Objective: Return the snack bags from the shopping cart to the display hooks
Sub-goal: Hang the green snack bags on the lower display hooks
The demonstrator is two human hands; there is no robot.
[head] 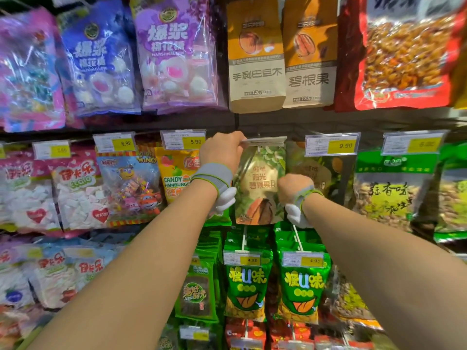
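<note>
A green-and-tan pecan snack bag hangs upright in the middle row of the display. My left hand pinches its top left corner, up by the hook rail. My right hand is closed in a fist at the bag's right edge, about mid-height; its fingers are hidden behind the hand, so what they grip is unclear. Both wrists wear grey bands. The hook itself is hidden behind the bag's top strip. The shopping cart is out of view.
Similar pecan bags hang right behind and to the right, under a 9.90 price tag. Candy bags hang to the left, green peanut bags below, kraft nut bags above. Hook rods stick out toward me.
</note>
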